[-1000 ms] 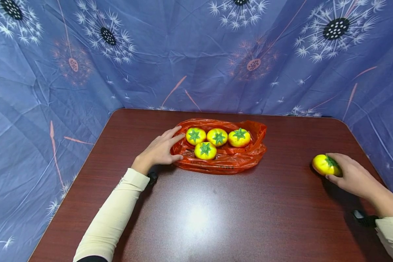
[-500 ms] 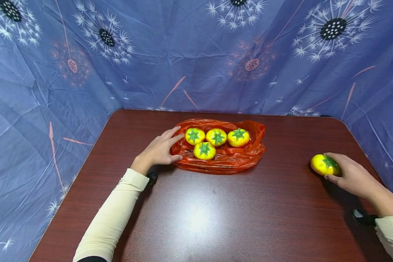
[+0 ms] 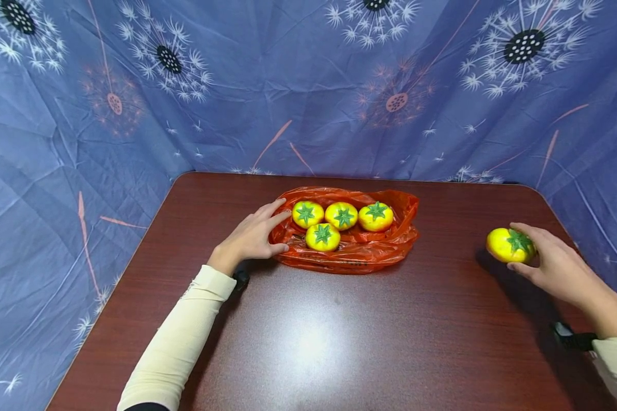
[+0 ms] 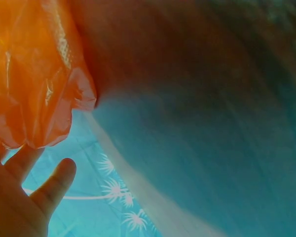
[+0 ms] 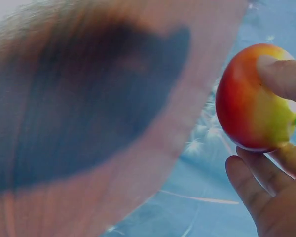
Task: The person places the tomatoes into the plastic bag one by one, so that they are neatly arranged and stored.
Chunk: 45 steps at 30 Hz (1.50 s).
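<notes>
My right hand (image 3: 557, 268) grips a yellow tomato (image 3: 504, 245) with a green star-shaped leaf top, just above the table at the far right. The right wrist view shows the thumb on one side of this tomato (image 5: 246, 98) and fingers on the other; its underside is orange-red. A crumpled red plastic bag (image 3: 375, 260) lies spread near the table's back, with several similar tomatoes (image 3: 323, 237) inside. At the bag's left edge rests my left hand (image 3: 249, 234), fingers spread. In the left wrist view some fingertips are hidden behind the bag (image 4: 34, 79).
Both hands are over a dark reddish-brown table (image 3: 416, 342) with a bright light reflection near its front middle. A blue cloth (image 3: 298, 85) with dandelion prints hangs around the back and sides. A black wrist strap (image 3: 576, 337) sits on the right wrist.
My right hand has lifted the tomato from the table, and the shadow below is now separated from it. The left hand and the bag stay where they were.
</notes>
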Tool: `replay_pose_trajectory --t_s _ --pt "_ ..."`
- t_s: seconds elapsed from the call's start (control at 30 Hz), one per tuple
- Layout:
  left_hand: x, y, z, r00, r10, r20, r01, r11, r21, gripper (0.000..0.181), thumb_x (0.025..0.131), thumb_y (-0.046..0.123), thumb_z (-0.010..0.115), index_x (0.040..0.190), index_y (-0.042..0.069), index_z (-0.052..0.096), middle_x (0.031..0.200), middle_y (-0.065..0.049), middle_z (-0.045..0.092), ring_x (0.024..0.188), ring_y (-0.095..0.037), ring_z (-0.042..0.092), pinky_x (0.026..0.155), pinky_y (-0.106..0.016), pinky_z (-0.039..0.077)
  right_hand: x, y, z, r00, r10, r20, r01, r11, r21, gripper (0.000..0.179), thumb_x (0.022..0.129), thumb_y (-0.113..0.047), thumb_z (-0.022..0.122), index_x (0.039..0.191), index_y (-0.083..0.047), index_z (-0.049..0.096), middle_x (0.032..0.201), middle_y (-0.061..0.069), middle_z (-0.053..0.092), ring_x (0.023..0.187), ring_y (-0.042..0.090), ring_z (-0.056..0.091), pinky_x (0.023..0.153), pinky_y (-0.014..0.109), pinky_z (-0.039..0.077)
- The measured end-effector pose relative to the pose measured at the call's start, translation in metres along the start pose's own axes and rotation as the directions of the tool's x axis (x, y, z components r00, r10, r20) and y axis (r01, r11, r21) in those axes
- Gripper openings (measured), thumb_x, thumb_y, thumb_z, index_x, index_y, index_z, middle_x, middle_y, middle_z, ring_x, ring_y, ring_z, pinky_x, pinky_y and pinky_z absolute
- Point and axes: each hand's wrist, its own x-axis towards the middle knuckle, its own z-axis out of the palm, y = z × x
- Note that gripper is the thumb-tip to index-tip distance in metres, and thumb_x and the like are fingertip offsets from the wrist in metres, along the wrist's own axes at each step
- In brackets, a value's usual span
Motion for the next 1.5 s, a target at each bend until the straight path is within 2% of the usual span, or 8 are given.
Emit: replay_pose_trajectory --t_s 0.1,0.27,0.33,0.53,0.9,1.1,1.27,1.5 --pt "0.0 0.0 0.0 1.0 -0.004 0.002 0.004 1.0 0.002 0.079 0.082 0.043 0.072 0.15 0.012 0.045 0.166 -0.01 0.023 0.149 -0.034 0.031 0.119 -0.052 0.032 0.006 -0.006 -0.006 0.998 -0.028 -0.056 0.028 1.0 0.006 0.099 0.057 0.007 0.088 0.143 0.002 0.04 0.119 0.029 0.056 0.096 0.035 0.053 0.079 0.002 0.026" --pt "0.0 -0.001 0.0 1.0 -0.005 0.0 0.005 1.0 0.002 0.079 0.082 0.043 0.072 0.149 0.012 0.045 0.165 -0.01 0.024 0.148 -0.035 0.031 0.118 -0.053 0.033 0.016 -0.017 -0.012 0.99 -0.067 -0.121 0.069 0.997 0.016 0.088 0.056 0.005 0.088 0.135 0.001 0.05 0.116 0.025 0.059 0.095 0.009 0.046 0.076 0.006 0.028" --pt "0.0 -0.001 0.001 1.0 -0.003 -0.002 0.003 1.0 0.004 0.079 0.082 0.043 0.072 0.149 0.012 0.045 0.165 -0.01 0.024 0.148 -0.035 0.032 0.117 -0.054 0.034 0.02 -0.021 -0.013 0.988 -0.087 -0.128 0.091 0.995 0.029 0.083 0.056 0.005 0.088 0.132 0.001 0.053 0.118 0.024 0.06 0.099 0.011 0.046 0.082 0.003 0.025" --pt "0.0 -0.001 0.0 1.0 0.002 -0.001 -0.002 1.0 0.006 0.079 0.082 0.043 0.072 0.149 0.012 0.045 0.165 -0.011 0.024 0.148 -0.035 0.031 0.117 -0.054 0.034 0.027 -0.031 -0.017 0.988 -0.116 -0.099 0.121 0.992 0.047 0.083 0.058 0.005 0.086 0.134 0.0 0.053 0.126 0.026 0.056 0.11 0.04 0.05 0.099 -0.003 0.008" --pt "-0.001 0.0 0.001 1.0 -0.013 0.011 0.013 1.0 0.001 0.079 0.082 0.042 0.072 0.15 0.014 0.045 0.165 -0.009 0.024 0.149 -0.034 0.031 0.116 -0.054 0.035 0.047 -0.06 -0.023 0.967 -0.23 -0.113 0.237 0.97 0.052 0.084 0.054 0.003 0.088 0.131 0.0 0.057 0.128 0.024 0.058 0.113 0.042 0.051 0.106 0.0 0.011" --pt "-0.001 -0.001 0.001 1.0 0.0 0.001 0.0 1.0 0.006 0.079 0.081 0.043 0.073 0.149 0.012 0.046 0.165 -0.011 0.025 0.148 -0.035 0.032 0.115 -0.054 0.036 0.055 -0.08 -0.026 0.971 -0.232 -0.053 0.234 0.972 0.03 0.082 0.061 -0.002 0.089 0.135 -0.005 0.055 0.133 0.021 0.056 0.119 0.04 0.05 0.11 0.022 0.028" --pt "-0.002 0.0 0.0 1.0 -0.002 0.001 0.002 1.0 0.006 0.079 0.081 0.043 0.073 0.149 0.012 0.046 0.165 -0.01 0.024 0.148 -0.035 0.032 0.115 -0.055 0.036 0.065 -0.093 -0.03 0.952 -0.3 -0.055 0.302 0.953 0.021 0.081 0.061 -0.003 0.089 0.136 -0.007 0.056 0.133 0.02 0.057 0.12 0.038 0.051 0.11 0.016 0.025" --pt "-0.002 0.0 -0.001 1.0 -0.009 0.006 0.009 1.0 -0.001 0.08 0.082 0.043 0.073 0.15 0.013 0.044 0.166 -0.01 0.023 0.149 -0.035 0.031 0.118 -0.053 0.033 0.082 -0.112 -0.036 0.943 -0.332 -0.011 0.333 0.942 0.037 0.076 0.066 -0.003 0.088 0.135 -0.009 0.056 0.134 0.019 0.056 0.119 0.038 0.051 0.094 0.053 0.041"
